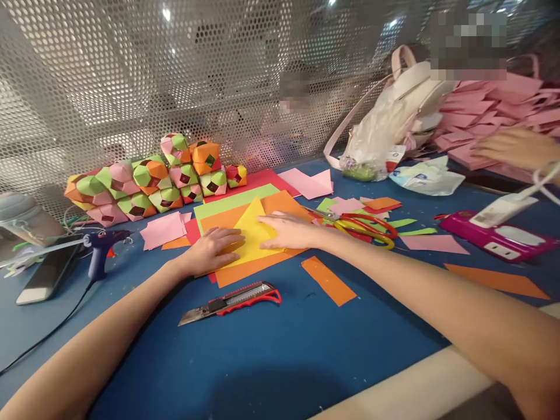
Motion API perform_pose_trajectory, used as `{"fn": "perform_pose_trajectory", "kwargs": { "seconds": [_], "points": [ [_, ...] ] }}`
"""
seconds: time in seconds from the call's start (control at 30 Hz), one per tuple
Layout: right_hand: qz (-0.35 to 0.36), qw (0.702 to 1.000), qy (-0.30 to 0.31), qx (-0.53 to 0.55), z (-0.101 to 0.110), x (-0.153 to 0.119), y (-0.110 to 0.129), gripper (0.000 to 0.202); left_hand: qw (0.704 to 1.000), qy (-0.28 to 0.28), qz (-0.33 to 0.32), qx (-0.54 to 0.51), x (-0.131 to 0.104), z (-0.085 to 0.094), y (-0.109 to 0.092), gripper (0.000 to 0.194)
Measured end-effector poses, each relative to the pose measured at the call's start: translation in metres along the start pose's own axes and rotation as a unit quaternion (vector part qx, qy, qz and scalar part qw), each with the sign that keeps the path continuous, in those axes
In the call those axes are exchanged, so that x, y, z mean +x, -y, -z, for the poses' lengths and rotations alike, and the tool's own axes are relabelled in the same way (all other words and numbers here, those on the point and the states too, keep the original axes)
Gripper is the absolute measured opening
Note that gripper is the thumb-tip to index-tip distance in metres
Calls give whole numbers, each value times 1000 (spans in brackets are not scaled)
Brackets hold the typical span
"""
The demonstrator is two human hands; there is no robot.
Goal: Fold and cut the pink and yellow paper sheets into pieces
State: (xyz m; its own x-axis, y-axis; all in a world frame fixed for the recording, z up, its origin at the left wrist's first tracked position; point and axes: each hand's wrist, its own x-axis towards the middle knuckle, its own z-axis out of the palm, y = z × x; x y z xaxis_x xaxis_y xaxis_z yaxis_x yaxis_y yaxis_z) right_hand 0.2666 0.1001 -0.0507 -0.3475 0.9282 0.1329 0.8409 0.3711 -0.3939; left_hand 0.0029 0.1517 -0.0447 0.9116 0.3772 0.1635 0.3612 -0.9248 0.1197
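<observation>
A yellow sheet of paper [250, 234], with one pointed corner folded up, lies on a stack of orange, green and red sheets. My left hand [213, 251] rests flat on its left side, fingers stretched out. On its right side lies my right hand [289, 229], fingers spread and pressing the paper down. Orange paper [238, 274] shows beneath the yellow one, and green paper [236, 201] sticks out behind. Nearer to me is a red-handled utility knife [231, 302] with its blade out. An orange strip [328, 281] lies right of the knife.
Folded paper balls [151, 181] stand piled at the back left. At the left are a glue gun [100, 254], a phone [48, 268] and a cup [28, 216]. Scissors [359, 224], a purple power strip [494, 236] and a backpack [411, 87] are rightward. Another person's hand [518, 149] touches pink papers [494, 111].
</observation>
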Motion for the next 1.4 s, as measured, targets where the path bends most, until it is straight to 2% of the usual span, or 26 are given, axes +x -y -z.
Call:
{"fn": "perform_pose_trajectory", "kwargs": {
  "seconds": [0.1,0.2,0.27,0.33,0.47,0.53,0.63,0.77,0.9,1.0,1.13,1.23,1.3,1.4],
  "points": [
    [-23,997,-30,60,-1,4,4,62,999,-1,26,-22,-1,-1,-2,53],
    [-48,993,-55,97,-2,7,4,32,993,-5,86,-77,-3,1,-2,59],
    [-67,988,-79,117,2,10,-4,13,982,-17,131,-137,-3,4,-2,61],
    [-93,980,-110,137,11,10,-21,5,967,-33,160,-194,-3,6,-2,61],
    [-148,961,-173,158,32,4,-58,15,955,-55,172,-236,-2,8,-3,61],
    [-146,959,-183,158,34,2,-64,19,957,-54,171,-226,-2,9,-3,61],
    [-95,970,-166,150,22,5,-49,25,965,-44,164,-198,-1,8,-4,62],
    [-29,986,-110,123,-1,14,-16,50,970,-40,158,-179,0,8,-5,60],
    [-28,989,-99,107,-11,16,-3,39,961,-49,169,-212,-1,9,-6,60],
    [-54,986,-104,118,-11,17,-3,34,937,-69,191,-284,-2,9,-3,63],
    [-66,983,-91,146,0,16,-10,18,865,-98,233,-433,-4,10,8,68],
    [-70,981,-82,162,11,12,-20,10,821,-125,247,-499,-4,9,15,72],
    [-76,980,-90,161,15,10,-23,15,811,-135,248,-512,-4,9,17,71],
    [-75,981,-108,144,12,11,-20,23,816,-129,249,-505,-6,9,15,65]
  ]
}}
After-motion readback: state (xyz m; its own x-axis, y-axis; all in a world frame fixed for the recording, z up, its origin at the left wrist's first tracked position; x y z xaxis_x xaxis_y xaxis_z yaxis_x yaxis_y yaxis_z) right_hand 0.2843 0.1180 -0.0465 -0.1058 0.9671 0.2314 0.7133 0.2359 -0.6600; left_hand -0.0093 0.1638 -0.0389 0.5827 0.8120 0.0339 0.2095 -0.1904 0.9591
